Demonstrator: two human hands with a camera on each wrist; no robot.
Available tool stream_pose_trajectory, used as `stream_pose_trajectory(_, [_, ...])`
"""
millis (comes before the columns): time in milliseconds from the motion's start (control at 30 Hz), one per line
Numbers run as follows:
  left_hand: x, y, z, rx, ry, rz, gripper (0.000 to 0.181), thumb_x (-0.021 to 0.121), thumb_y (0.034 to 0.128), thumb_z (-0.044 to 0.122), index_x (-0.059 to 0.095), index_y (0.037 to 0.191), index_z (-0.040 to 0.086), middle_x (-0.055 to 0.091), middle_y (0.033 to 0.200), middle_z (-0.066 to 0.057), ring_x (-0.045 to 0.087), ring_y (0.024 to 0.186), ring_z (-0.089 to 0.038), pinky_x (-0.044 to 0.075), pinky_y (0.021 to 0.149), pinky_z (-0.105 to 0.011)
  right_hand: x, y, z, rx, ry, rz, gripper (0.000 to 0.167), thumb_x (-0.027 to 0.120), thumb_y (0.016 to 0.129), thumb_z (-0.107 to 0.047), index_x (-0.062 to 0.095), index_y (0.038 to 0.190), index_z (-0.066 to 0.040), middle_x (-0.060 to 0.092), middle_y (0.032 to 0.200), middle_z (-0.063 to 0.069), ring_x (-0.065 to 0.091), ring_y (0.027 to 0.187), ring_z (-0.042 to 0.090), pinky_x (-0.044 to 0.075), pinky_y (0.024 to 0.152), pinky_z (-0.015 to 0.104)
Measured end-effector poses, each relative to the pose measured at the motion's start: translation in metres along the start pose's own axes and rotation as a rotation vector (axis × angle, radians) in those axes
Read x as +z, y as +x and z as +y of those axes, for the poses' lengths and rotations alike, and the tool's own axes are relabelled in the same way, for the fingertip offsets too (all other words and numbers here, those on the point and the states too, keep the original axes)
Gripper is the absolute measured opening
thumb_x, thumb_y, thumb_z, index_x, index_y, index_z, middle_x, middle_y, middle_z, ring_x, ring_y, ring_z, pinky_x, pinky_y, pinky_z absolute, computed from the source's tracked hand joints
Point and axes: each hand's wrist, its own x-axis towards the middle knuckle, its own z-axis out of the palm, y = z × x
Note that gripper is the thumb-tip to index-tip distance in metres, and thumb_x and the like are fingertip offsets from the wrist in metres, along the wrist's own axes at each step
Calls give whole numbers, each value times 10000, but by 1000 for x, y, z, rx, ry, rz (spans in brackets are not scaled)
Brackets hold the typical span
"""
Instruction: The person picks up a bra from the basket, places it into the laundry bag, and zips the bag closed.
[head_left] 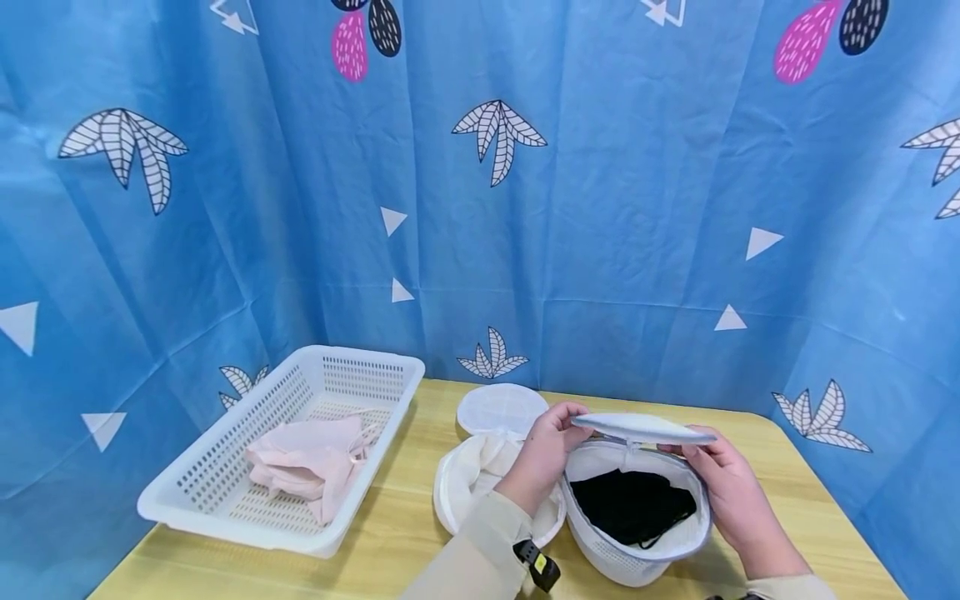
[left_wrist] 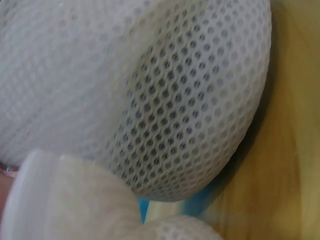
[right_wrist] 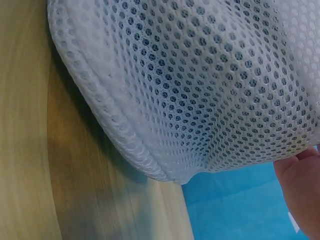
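At five o'clock, pinching the raised lid [head_left: 641, 428] of the mesh bag [head_left: 607, 554] in left hand [head_left: 542, 457] and right hand [head_left: 729, 490], with black cloth [head_left: 630, 502] inside. Apparently closing up; should lower toward six o'clock next.

So both arms [head_left: 465, 558] come in from the bottom of the head view, beige sleeves [head_left: 795, 587] and all, with more bare wrist showing on the right. Left hand [head_left: 547, 454] reaches up and in, thumb and fingers bent in a pinch. Right hand [head_left: 723, 483] kinda mirrors it, angled inward, thumb in front, fingers curled behind. Right wrist cam only catches part of that hand at the edge.
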Motion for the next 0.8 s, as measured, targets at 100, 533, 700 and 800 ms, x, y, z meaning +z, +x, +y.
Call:
stream_pose_trajectory(100, [-2, 1, 1, -33, 16, -3, 89, 621, 994, 94, 704, 1018, 115, 721, 1113, 39, 616, 1120, -129, 468, 984, -348, 1, 0, -1, 18, 1, 44, 195, 482, 1075, -83, 625, 1190, -17, 647, 1233, -66, 590, 1139, 60, 502, 885, 198])
stream_pose_trajectory(533, [-5, 8, 1, -59, 50, -12, 138, 613, 1017, 173, 750, 1031, 175, 698, 1129, 57, 609, 1117, -138, 468, 981, -370, -5, 8, 0, 129, 18, 77, 218, 525, 1068, -123, 664, 1153, 20, 650, 1213, -65, 607, 1113, 67, 528, 853, 231])
stream_pose_trajectory(700, [-6, 5, 1, -90, 83, 1, 149, 607, 1022, 193, 756, 1037, 194, 687, 1124, 66, 596, 1126, -135, 467, 990, -390, -7, 5, 0, 191, 62, 44, 271, 484, 1084, -133, 662, 1196, 38, 657, 1241, -89, 597, 1151, 31, 511, 905, 220])
stream_pose_trajectory(800, [-8, 2, 0, -101, 98, 11, 160, 600, 1025, 187, 759, 1042, 197, 686, 1119, 64, 596, 1116, -135, 482, 962, -377, -7, 3, 4, 207, 88, 27, 292, 451, 1088, -113, 654, 1252, 20, 654, 1274, -53, 597, 1168, 40, 510, 921, 233])
